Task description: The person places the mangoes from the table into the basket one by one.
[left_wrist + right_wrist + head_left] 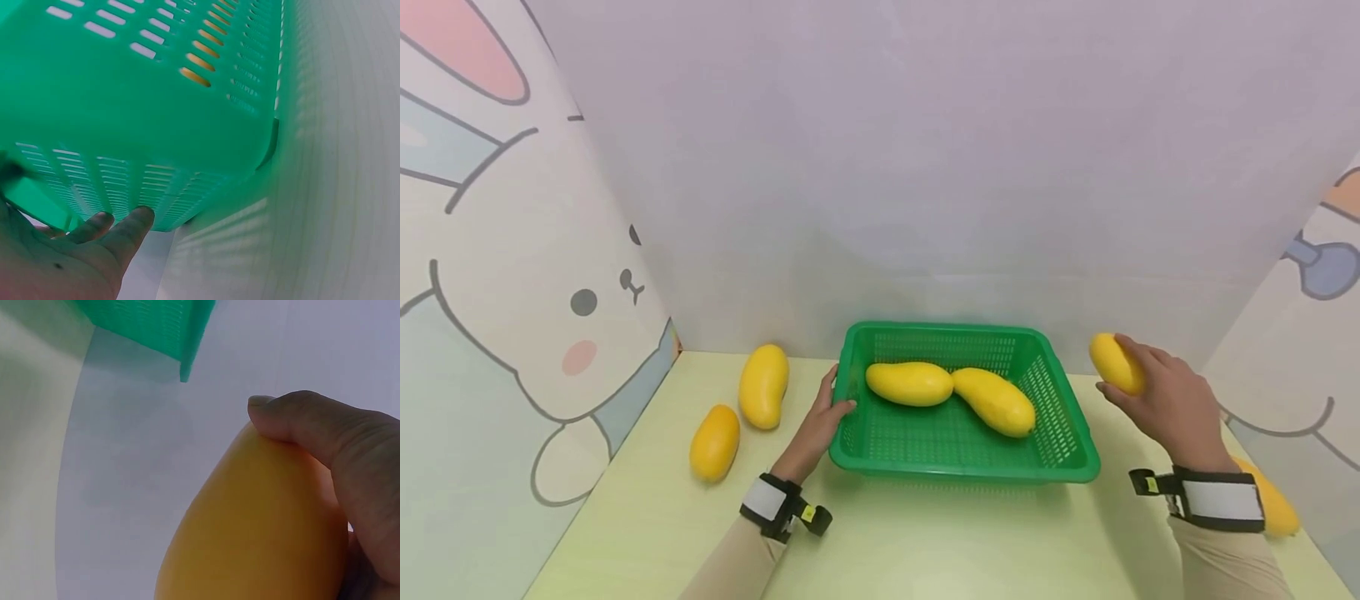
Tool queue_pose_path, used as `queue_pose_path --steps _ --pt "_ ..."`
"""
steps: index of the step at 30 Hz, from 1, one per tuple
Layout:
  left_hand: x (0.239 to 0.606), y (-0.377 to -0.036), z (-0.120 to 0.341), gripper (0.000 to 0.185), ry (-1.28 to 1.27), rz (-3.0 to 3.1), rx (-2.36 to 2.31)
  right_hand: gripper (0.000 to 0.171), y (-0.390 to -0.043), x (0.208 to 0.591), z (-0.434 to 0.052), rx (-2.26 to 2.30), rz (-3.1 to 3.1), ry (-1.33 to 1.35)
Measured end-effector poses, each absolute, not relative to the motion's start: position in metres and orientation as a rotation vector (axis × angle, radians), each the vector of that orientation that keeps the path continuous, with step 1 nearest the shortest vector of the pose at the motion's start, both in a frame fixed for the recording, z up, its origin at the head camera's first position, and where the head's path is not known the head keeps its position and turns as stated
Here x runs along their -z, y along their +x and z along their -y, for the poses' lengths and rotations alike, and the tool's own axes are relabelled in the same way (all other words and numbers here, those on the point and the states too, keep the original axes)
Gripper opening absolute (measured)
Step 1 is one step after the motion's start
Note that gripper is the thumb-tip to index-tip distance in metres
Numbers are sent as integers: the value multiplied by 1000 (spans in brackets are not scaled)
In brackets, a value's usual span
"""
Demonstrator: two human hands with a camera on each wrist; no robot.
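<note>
A green plastic basket with slotted walls stands on the table, with two yellow mangoes inside, one on the left and one on the right. My left hand holds the basket's left rim, thumb over the edge and fingers along the outer wall, as the left wrist view also shows. Off the basket's right side, my right hand grips another yellow mango above the table. In the right wrist view the thumb presses on this mango; the other fingers are mostly hidden.
Left of the basket lie two more mangoes, one farther back and one nearer. Another mango lies at the right, partly behind my right wrist. Pale walls enclose the table at the back and sides.
</note>
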State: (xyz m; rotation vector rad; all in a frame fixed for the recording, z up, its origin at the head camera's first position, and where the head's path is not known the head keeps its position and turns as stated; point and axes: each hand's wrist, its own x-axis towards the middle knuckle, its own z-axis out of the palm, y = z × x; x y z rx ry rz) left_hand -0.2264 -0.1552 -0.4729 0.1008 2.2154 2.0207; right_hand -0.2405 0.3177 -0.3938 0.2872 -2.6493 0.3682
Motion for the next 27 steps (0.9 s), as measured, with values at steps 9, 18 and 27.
queue_pose_path --steps 9,18,27 --pt "471 -224 154 72 97 -2229 -2009 75 -238 378 -299 -384 2609 344" --pt "469 -224 154 72 86 -2227 -2007 74 -235 368 -284 -376 2576 397" --pt "470 -223 153 73 88 -2216 -2019 73 -234 367 -273 -357 2534 456"
